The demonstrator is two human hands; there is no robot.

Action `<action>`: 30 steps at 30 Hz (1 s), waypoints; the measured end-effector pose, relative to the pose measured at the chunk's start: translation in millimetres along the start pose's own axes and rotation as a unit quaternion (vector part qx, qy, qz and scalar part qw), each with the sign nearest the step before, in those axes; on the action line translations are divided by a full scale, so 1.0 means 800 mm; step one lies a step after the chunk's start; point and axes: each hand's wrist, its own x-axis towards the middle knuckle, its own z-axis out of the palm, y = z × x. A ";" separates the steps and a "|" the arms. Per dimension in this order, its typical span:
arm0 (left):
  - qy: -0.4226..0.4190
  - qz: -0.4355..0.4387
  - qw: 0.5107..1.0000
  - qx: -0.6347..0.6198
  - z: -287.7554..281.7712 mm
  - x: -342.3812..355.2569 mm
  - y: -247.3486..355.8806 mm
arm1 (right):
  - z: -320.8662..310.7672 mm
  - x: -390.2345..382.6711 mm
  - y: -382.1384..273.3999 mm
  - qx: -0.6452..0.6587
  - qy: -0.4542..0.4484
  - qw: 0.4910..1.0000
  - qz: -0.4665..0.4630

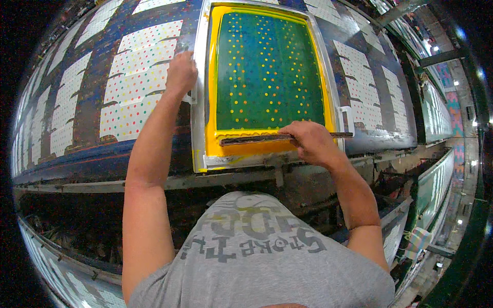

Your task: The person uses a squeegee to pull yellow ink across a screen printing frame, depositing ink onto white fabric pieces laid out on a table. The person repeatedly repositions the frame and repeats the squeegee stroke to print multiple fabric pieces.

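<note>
A screen printing frame (200, 110) with pale metal rails lies on the long table in front of me. Its green mesh (251, 72) carries columns of small dots, and yellow ink (241, 150) is spread around the mesh, thickest along the near side. My right hand (314, 143) grips a long, dark squeegee (251, 138), which lies crosswise at the near end of the mesh. Closed at the frame's left rail is my left hand (182, 74); its fingertips are partly hidden, and it appears to hold the rail or a handle there.
White pieces printed with coloured dots (138, 84) lie in rows on the dark table left of the frame. More dotted pieces (359, 84) lie to the right. A white handle (347, 120) juts from the frame's right rail. Another table with white pieces (61, 267) runs behind me.
</note>
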 end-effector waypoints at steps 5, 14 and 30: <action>-0.017 -0.015 0.999 0.037 0.005 0.003 -0.003 | 0.021 -0.028 -0.017 -0.007 0.007 1.000 0.008; -0.061 -0.039 0.994 0.085 0.004 0.003 -0.002 | 0.079 -0.049 -0.029 -0.063 0.145 0.987 0.001; -0.055 -0.013 0.987 0.153 -0.026 -0.008 0.034 | -0.029 0.261 0.156 -0.100 0.151 0.982 -0.052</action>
